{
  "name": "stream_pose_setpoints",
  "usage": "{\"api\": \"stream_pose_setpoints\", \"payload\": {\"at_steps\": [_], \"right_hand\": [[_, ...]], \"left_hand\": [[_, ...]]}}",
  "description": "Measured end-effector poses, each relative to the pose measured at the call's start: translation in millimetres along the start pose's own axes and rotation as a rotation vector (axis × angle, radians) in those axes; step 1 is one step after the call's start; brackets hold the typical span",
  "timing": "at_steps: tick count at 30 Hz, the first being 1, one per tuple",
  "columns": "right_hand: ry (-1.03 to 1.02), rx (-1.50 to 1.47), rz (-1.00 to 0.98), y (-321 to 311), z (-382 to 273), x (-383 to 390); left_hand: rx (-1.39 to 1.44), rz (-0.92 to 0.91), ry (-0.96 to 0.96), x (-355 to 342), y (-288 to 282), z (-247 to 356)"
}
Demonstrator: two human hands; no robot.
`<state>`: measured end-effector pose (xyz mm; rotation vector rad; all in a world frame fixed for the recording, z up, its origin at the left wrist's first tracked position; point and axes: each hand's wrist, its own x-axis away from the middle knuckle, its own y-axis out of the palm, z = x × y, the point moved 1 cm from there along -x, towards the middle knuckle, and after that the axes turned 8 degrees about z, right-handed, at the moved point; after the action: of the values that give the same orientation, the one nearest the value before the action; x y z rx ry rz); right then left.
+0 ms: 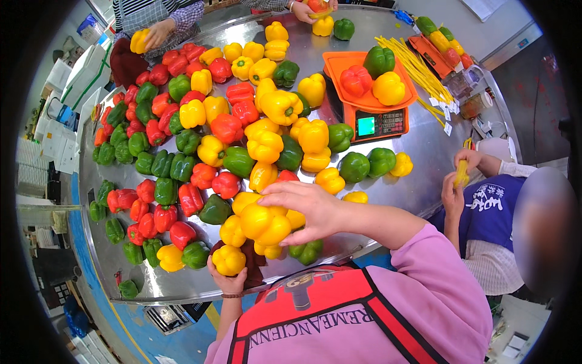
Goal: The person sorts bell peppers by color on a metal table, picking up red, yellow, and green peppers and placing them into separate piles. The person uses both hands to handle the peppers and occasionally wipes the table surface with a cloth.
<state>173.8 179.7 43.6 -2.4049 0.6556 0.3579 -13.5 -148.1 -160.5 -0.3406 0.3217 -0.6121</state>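
Note:
Low in the head view, near the front edge of the table, my left hand (225, 281) holds a small yellow bell pepper (228, 260) from below. To its right, my right hand (315, 209) reaches in from the right, fingers and thumb curved round a larger yellow bell pepper (264, 223). More yellow peppers press close about it, partly hidden by the hand and the pepper. A dark red cloth (254, 267) shows between my two hands. Just right of the held pepper lies a green bell pepper (306, 252).
Red, green and yellow peppers cover much of the metal table (412, 188). An orange scale (371, 115) bears three peppers, with yellow strips (418, 73) beside it. At right, a co-worker (491, 212) handles a yellow strip; another person's hand (160, 33) holds a yellow pepper at far left.

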Motion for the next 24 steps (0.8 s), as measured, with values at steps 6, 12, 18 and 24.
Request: {"api": "stream_pose_setpoints", "payload": {"at_steps": [6,12,18,24], "right_hand": [[0.036,-0.023,-0.002,3.6,-4.1,10.7],[0.240,0.315,0.529,-87.2,39.8,28.5],[0.102,0.742,0.991,-225.7,139.5,-20.4],[0.543,1.154,0.473,-223.3,194.8,-83.2]], "left_hand": [[-0.029,0.007,0.026,-1.2,1.6,-1.4],[-0.131,0.021,0.015,1.8,-2.6,4.7],[-0.069,0.056,-0.015,-1.5,1.1,4.2],[-0.110,0.051,0.006,-5.0,2.2,1.9]]}}
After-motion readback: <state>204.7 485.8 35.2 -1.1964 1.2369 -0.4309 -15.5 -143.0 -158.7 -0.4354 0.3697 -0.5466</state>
